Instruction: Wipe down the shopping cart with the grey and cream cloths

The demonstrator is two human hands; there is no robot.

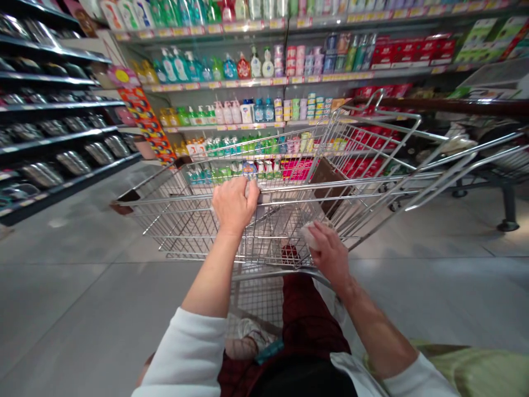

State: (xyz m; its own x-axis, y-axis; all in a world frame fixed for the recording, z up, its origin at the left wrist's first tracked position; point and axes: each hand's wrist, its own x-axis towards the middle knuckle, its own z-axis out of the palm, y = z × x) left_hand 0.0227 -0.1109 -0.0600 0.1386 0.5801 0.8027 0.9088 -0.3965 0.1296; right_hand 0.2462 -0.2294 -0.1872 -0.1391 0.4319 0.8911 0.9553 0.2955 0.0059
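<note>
A metal wire shopping cart [198, 203] stands sideways in front of me. My left hand [236, 205] is closed around its near top rail. Lower and to the right, my right hand [328, 251] has its fingers curled round a crumpled whitish thing [311, 237], beside the cart's near side. Through the wires a small dark red object [290, 252] shows low in the cart. A brown panel [330, 187] hangs at the cart's right part.
Shelves of pump bottles and tubs [231, 82] run across the back. Metal pots [41, 173] fill shelves at the left. Another cart [506, 165] stands at the right. Pale green fabric [475, 369] lies at the lower right. Grey floor [61, 298] shows on both sides.
</note>
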